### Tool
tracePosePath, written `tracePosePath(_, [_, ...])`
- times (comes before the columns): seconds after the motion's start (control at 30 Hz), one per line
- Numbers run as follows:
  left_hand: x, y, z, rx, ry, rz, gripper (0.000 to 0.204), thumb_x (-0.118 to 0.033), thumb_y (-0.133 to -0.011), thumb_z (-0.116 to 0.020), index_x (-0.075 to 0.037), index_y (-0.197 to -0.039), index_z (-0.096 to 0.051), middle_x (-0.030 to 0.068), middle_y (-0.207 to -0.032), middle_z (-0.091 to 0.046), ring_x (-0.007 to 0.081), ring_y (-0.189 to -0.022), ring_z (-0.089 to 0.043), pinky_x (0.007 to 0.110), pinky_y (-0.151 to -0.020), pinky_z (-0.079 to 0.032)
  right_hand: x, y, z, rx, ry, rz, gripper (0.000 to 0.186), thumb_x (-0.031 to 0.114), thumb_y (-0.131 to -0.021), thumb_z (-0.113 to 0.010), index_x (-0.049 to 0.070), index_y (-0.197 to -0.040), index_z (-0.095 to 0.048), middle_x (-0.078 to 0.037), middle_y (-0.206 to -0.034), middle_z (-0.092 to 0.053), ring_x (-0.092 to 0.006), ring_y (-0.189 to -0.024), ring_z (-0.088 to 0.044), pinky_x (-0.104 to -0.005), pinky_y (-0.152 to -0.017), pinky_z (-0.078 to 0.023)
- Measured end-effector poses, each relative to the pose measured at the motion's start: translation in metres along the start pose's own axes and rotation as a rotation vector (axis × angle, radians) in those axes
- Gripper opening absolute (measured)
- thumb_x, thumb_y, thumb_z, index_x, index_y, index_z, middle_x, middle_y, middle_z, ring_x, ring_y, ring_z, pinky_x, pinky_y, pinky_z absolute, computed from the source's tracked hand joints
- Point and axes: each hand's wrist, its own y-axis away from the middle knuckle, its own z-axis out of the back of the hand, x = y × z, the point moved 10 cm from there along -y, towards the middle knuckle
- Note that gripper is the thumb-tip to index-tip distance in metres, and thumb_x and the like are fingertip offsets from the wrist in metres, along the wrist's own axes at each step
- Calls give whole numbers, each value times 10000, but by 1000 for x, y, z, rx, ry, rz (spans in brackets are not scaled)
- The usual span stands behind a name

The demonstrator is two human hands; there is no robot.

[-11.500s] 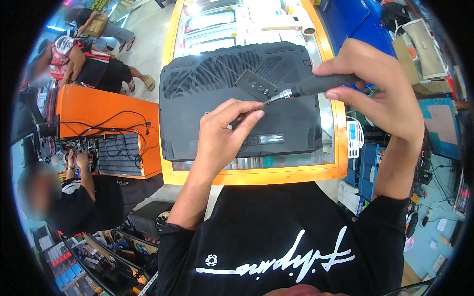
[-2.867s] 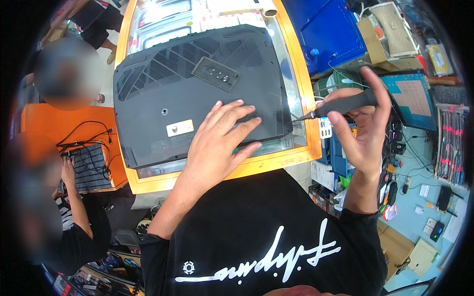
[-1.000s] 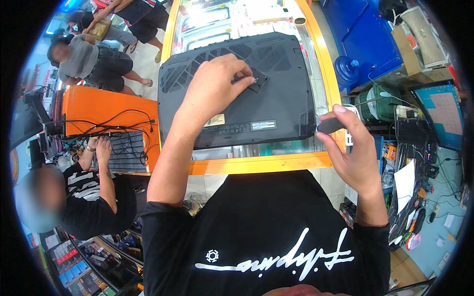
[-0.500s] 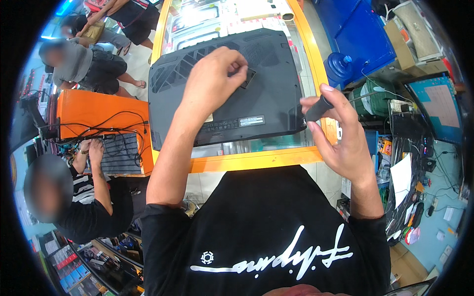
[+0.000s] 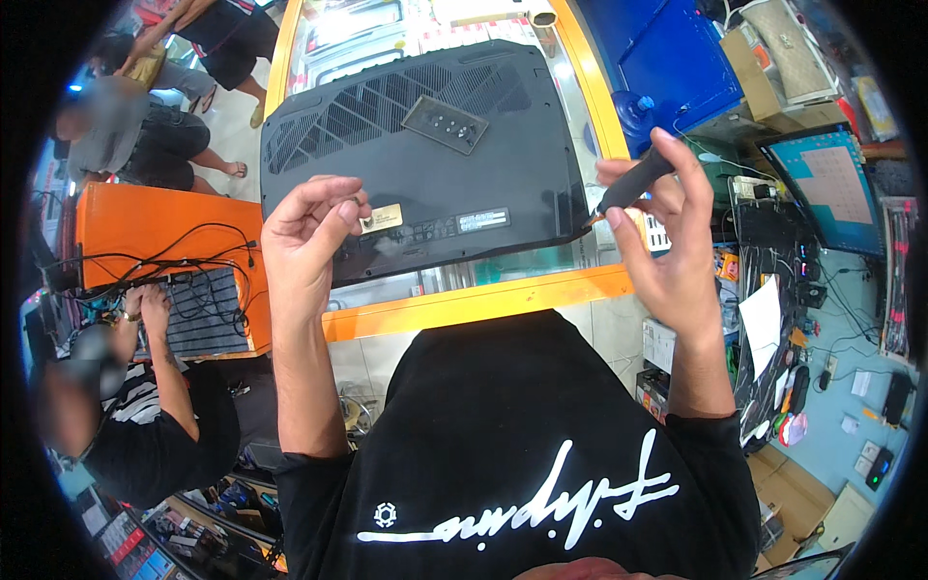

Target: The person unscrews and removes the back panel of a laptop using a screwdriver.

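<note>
A dark laptop [image 5: 522, 169] lies bottom up on the yellow-framed glass counter [image 5: 474, 295]. On it sit a small translucent screw tray [image 5: 420, 114] with several screws, a gold sticker [image 5: 380, 217] and a white label. My left hand [image 5: 319, 227] is above the laptop's lower left part, fingertips curled toward the thumb round something small that I cannot make out. My right hand [image 5: 667, 242] holds a black screwdriver [image 5: 638, 179], angled down to the laptop's lower right corner; whether its tip touches is hard to tell.
An orange desk [image 5: 155, 227] with cables is at left, where a seated person's hands [image 5: 145, 309] work. Other people stand at upper left. At right are a blue cabinet [image 5: 657, 68], a water jug [image 5: 633, 111], a monitor [image 5: 822, 188] and a cluttered bench with cords.
My left hand has left the screw tray and moved down and left, fingers now curled over the laptop's lower left. My right hand still grips the screwdriver at the right corner, its handle now more visible.
</note>
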Motion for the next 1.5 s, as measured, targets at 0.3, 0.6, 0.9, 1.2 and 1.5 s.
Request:
tracePosePath(0.3, [18, 15, 13, 102, -15, 15, 135, -18, -987, -648, 25, -1087, -728, 71, -1008, -695, 125, -881, -663, 242, -736, -500, 52, -39, 16, 338, 452, -176, 340, 33, -890, -740, 52, -1195, -592, -136, -1103, -692, -303, -858, -704, -367, -758, -544])
tracePosePath(0.6, [17, 20, 9, 105, 80, 31, 155, -22, -960, -709, 8, -1107, -746, 17, -993, -703, 56, -846, -630, 204, -753, -487, 70, -59, -32, 776, 1128, -51, 215, 127, -915, -710, 24, -1042, -571, -199, -952, -678, -425, -871, -629, -482, -709, -494])
tracePosePath(0.9, [20, 21, 11, 110, 54, 69, 174, -77, -947, -756, -19, -1111, -763, -14, -949, -711, 22, -793, -587, 187, -727, -482, 52, -67, -23, 820, 1371, -194, 240, 303, -1015, -617, 67, -1015, -664, -155, -901, -723, -395, -891, -696, -496, -774, -529])
tracePosePath(1.2, [21, 21, 11, 112, 34, 53, 166, -114, -971, -738, -27, -1110, -762, -24, -969, -698, 21, -776, -570, 193, -705, -479, 68, -69, -34, 810, 1102, -185, 291, 349, -1014, -617, 65, -1021, -681, -181, -918, -723, -409, -899, -686, -509, -775, -523])
tracePosePath(1.5, [22, 22, 9, 122, 1, 67, 175, -75, -971, -729, -2, -1130, -738, 15, -1004, -732, 66, -927, -658, 226, -854, -522, 65, -67, -43, 925, 789, -239, 318, 309, -989, -662, 98, -1224, -630, -195, -1050, -730, -408, -987, -692, -481, -840, -530])
